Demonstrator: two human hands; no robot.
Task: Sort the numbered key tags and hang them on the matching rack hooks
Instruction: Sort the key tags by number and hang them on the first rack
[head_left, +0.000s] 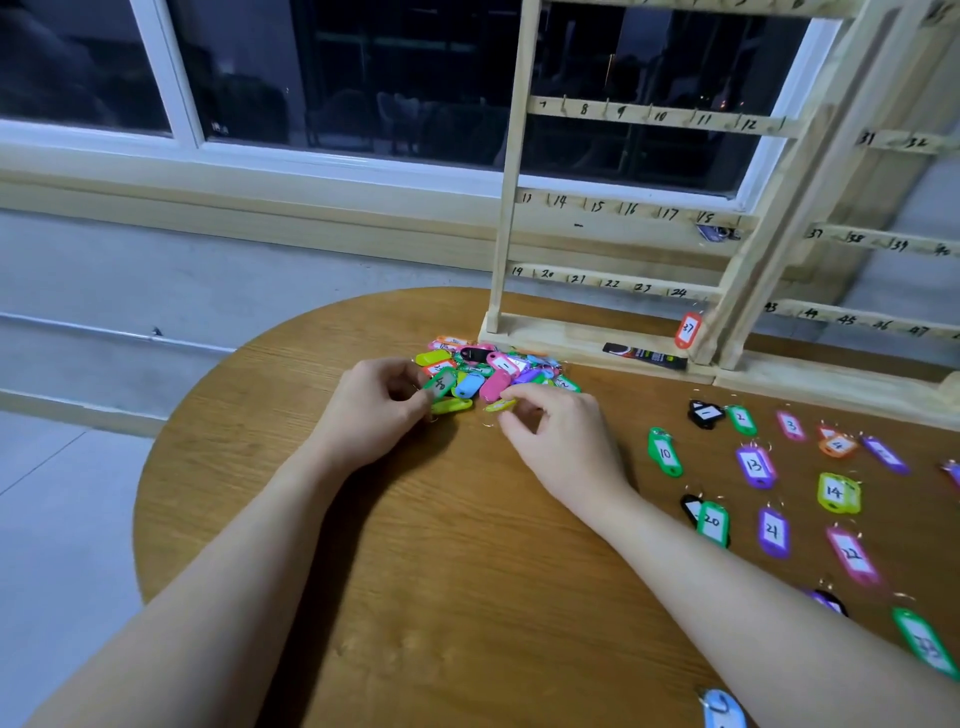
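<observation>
While both hands pinch tags, left hand (376, 410) green, right hand (558, 436) yellow, pile (488, 371) gleams multicoloured.

Dim indoor light falls from above; the window (363, 78) is dark. Soft shadows pool under both forearms on the table (441, 571). Edges bend and blur, far-right tags smeared.

table (415, 545) brown woodgrain | rack (511, 156) pale wood, black numerals | tag 10 (665, 453) green | tag 13 (754, 466) purple
</observation>
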